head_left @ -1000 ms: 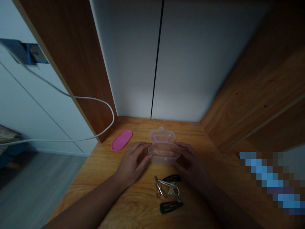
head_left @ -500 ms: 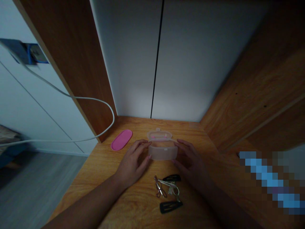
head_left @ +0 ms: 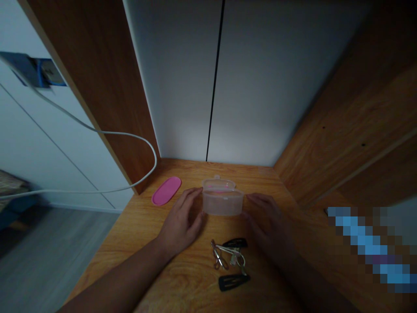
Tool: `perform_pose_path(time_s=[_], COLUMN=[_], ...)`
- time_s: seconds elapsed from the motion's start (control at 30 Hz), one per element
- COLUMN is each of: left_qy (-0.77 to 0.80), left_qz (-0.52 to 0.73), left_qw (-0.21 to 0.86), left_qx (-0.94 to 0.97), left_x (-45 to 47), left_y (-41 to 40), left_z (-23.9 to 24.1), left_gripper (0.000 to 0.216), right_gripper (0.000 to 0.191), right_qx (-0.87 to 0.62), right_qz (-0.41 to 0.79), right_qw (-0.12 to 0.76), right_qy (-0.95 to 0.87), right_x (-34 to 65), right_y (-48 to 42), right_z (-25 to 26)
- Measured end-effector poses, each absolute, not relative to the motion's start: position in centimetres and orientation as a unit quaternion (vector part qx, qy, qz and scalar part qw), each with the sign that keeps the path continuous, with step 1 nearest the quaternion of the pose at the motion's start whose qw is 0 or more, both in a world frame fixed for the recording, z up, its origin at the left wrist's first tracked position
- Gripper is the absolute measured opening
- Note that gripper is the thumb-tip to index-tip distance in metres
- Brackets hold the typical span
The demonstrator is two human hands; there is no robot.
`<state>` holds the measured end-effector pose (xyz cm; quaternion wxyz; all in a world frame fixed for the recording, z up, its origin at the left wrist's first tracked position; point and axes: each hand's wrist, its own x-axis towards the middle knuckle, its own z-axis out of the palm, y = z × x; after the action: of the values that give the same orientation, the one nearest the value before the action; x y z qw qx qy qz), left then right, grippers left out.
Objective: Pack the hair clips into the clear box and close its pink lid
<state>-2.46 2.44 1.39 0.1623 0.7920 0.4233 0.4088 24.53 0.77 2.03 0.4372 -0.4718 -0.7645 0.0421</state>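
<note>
A small translucent plastic case (head_left: 223, 204) stands on the wooden desk (head_left: 146, 243), its hinged lid (head_left: 219, 183) raised behind it with something pink showing inside. My left hand (head_left: 182, 219) lies flat beside the case, fingers stretched, fingertips against its left side. My right hand (head_left: 269, 219) rests open on the desk just right of the case, a small gap between them. Neither hand holds anything.
A pink oval piece (head_left: 166, 190) lies at the desk's left back. Close in front of my hands lie small metal tools (head_left: 224, 256) and two black hair clips (head_left: 235, 242) (head_left: 233, 281). A white cable (head_left: 130, 137) hangs over the left edge. Wooden panels wall both sides.
The case was lying open and flat between my hands; it has been tipped up and pushed slightly back. My right hand has come off it and drawn to the right.
</note>
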Motion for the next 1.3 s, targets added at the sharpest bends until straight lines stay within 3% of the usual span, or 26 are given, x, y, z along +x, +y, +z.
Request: perform_pose_path(time_s=[0.1,0.2,0.33,0.6,0.87,1.1,1.3], left_qy=[0.426,0.412,0.355,0.263,0.234,0.187,0.187], left_qz=[0.418,0.430,0.421,0.352,0.356,0.340,0.342], left_qw=[0.143,0.124,0.101,0.087,0.098,0.082,0.088], left_qx=[0.790,0.794,0.829,0.894,0.900,0.918,0.917], left_x=[-2.5,-2.5,-2.4,-2.2,-2.3,-2.0,-1.8], left_y=[2.4,2.1,1.4,1.2,1.1,1.2,1.1], left_z=[1.4,1.5,1.8,2.3,2.5,2.5,2.4], left_gripper=[0.051,0.051,0.047,0.038,0.032,0.027,0.018], right_gripper=[0.021,0.006,0.016,0.015,0.018,0.016,0.013], right_qx=[-0.405,-0.333,-0.321,-0.340,-0.382,-0.321,-0.291], right_qz=[0.033,0.073,0.139,0.148,0.084,0.017,0.022], right_qw=[0.415,0.329,0.235,0.186,0.245,0.333,0.333], right_qy=[-0.814,-0.881,-0.907,-0.910,-0.887,-0.887,-0.897], right_x=[24.5,23.9,22.9,23.0,23.2,23.2,22.7], right_y=[0.0,-0.4,-0.5,-0.8,-0.7,-0.6,-0.9], right_z=[2.7,3.6,4.2,3.7,3.5,3.2,3.6])
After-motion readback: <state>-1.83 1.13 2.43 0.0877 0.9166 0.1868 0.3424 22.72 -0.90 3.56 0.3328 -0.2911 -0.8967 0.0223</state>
